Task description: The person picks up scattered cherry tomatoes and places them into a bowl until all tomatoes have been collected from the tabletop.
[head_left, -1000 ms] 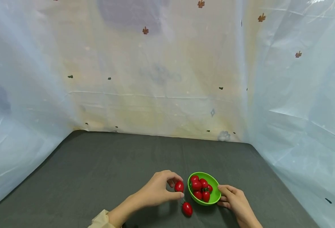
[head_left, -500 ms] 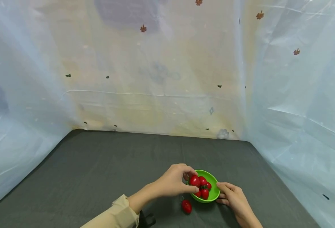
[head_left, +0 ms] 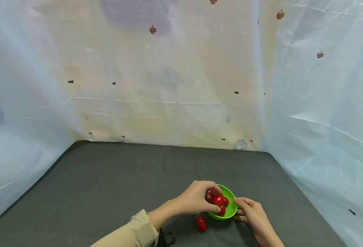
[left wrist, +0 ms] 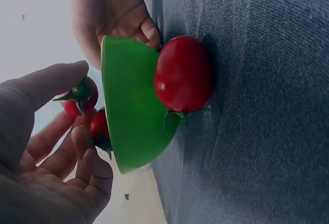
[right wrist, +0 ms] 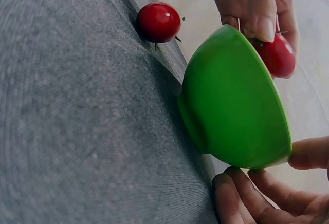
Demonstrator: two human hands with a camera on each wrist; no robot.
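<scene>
A green bowl (head_left: pixel 230 208) holding several red cherry tomatoes stands on the dark grey table (head_left: pixel 122 178) near its front edge. My left hand (head_left: pixel 214 199) reaches over the bowl's left rim and pinches a red tomato (head_left: pixel 219 200) between thumb and fingers, just above the others. In the left wrist view that tomato (left wrist: pixel 81 96) shows its green stem beside my thumb. My right hand (head_left: pixel 239 209) grips the bowl's right side, thumb on the rim and fingers (right wrist: pixel 247 198) under it. One loose tomato (head_left: pixel 201 223) lies on the table just left of the bowl (right wrist: pixel 231 100).
Pale translucent plastic sheeting (head_left: pixel 169 85) walls the table at the back and on both sides. A small black object (head_left: pixel 166 238) sits under my left sleeve at the front edge. Bare grey cloth stretches to the left and behind the bowl.
My left hand carried a tomato from the table to the right, over the bowl's rim and down into it. The right hand and the loose tomato stayed put.
</scene>
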